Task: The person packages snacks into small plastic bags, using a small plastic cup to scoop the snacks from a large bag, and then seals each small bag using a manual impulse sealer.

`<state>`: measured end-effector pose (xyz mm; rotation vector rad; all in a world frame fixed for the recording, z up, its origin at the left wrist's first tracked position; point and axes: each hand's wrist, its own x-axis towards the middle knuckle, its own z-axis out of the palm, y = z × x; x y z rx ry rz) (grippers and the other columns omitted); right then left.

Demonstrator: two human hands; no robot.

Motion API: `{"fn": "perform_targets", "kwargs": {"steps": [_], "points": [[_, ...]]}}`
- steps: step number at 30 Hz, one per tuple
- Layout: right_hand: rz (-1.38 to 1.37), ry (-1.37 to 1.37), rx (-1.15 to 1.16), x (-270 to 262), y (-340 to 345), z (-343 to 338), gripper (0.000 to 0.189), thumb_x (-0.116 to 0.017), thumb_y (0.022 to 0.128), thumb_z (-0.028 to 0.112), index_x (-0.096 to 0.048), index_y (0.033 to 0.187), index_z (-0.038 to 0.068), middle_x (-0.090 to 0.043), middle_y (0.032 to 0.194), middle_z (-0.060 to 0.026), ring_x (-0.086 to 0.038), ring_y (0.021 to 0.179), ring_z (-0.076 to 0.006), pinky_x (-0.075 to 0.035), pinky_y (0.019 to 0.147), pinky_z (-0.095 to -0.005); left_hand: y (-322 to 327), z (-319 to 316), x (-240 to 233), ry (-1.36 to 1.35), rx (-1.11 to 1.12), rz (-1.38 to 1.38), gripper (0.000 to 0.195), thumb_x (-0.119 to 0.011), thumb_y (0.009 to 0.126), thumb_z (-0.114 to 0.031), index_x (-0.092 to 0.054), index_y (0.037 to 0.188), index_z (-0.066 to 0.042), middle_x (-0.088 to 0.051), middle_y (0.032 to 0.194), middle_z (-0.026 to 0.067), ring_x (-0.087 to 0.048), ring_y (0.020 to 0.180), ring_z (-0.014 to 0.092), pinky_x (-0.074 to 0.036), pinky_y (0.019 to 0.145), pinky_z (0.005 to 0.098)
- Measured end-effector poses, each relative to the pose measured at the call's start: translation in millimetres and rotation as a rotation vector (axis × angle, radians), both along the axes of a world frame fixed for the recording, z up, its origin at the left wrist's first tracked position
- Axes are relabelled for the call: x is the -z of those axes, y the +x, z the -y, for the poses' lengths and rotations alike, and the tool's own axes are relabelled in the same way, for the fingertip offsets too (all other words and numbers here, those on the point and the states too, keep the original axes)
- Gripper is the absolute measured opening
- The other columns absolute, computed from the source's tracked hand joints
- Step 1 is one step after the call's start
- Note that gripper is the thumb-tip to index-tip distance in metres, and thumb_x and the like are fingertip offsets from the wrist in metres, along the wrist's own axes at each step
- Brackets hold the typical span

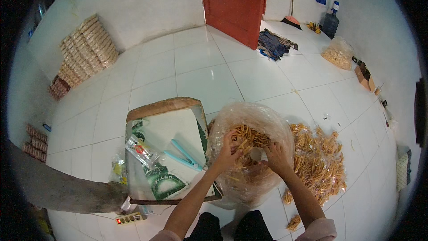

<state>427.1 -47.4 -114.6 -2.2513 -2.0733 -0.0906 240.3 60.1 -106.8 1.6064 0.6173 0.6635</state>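
Observation:
A large clear plastic bag [230, 180] of golden-brown stick snacks [252, 135] stands open before me. Inside its mouth, my left hand [230, 150] has curled fingers at some snack sticks; whether it grips them is unclear. My right hand [277, 155] is at the right side of the opening, its fingers bent beside a small round pale object [255, 154], perhaps a cup or scoop; the hold on it cannot be made out. Filled small clear packets of the sticks [317, 160] lie heaped to the right. A light-blue hand sealer or hair straightener [185, 157] lies on a low board-topped table [177, 120] at left, beside printed plastic packaging [142, 150].
A yellowish power strip [130, 218] lies on the tiled floor near a thick grey curved object [73, 185]. Stacked snack packs [87, 47] line the left wall. A red door [234, 6], dark cloth [276, 44], a bag of snacks [338, 53] and a cardboard box [365, 77] are farther off.

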Motion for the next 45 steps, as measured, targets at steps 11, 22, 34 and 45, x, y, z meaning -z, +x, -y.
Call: {"fn": "perform_targets", "kwargs": {"steps": [11, 22, 34, 45], "points": [[-0.273, 0.39, -0.299, -130.2, -48.8, -14.7, 0.023, -0.059, 0.076, 0.014, -0.054, 0.096, 0.003, -0.053, 0.095, -0.0097, -0.045, 0.096, -0.0297, -0.039, 0.083, -0.038, -7.1, 10.4, -76.2, -0.057, 0.013, 0.26, 0.059, -0.05, 0.082, 0.003, -0.021, 0.131, -0.012, -0.037, 0.127, 0.0133, -0.054, 0.098, 0.018, -0.045, 0.078, 0.026], [-0.475, 0.541, -0.119, -234.1, -83.7, 25.6, 0.012, -0.059, 0.076, 0.005, -0.05, 0.085, 0.004, -0.054, 0.074, -0.0089, -0.049, 0.08, -0.0273, -0.041, 0.071, -0.0369, -28.9, 58.9, -163.1, -0.085, 0.066, 0.437, 0.06, -0.059, 0.079, -0.003, -0.028, 0.129, -0.011, -0.048, 0.113, 0.0076, -0.051, 0.097, 0.014, -0.044, 0.08, 0.0247], [-0.54, 0.524, -0.167, -259.2, -90.6, 47.5, 0.013, -0.048, 0.083, 0.003, -0.038, 0.09, 0.004, -0.055, 0.078, -0.0161, -0.056, 0.073, -0.0347, -0.043, 0.06, -0.042, -30.9, 70.4, -155.2, 0.305, 0.2, 0.218, 0.057, -0.073, 0.068, -0.011, -0.037, 0.112, -0.006, -0.052, 0.102, 0.0053, -0.052, 0.094, 0.017, -0.043, 0.082, 0.0305], [-0.764, 0.759, -0.003, -154.3, -56.9, -6.3, 0.011, -0.051, 0.084, 0.008, -0.047, 0.092, 0.004, -0.052, 0.073, -0.0111, -0.054, 0.066, -0.0235, -0.043, 0.06, -0.032, -20.2, 42.2, -79.1, 0.175, -0.083, -0.303, 0.05, -0.068, 0.073, -0.019, -0.038, 0.111, -0.01, -0.055, 0.09, 0.0123, -0.054, 0.083, 0.021, -0.042, 0.073, 0.0345]]}}
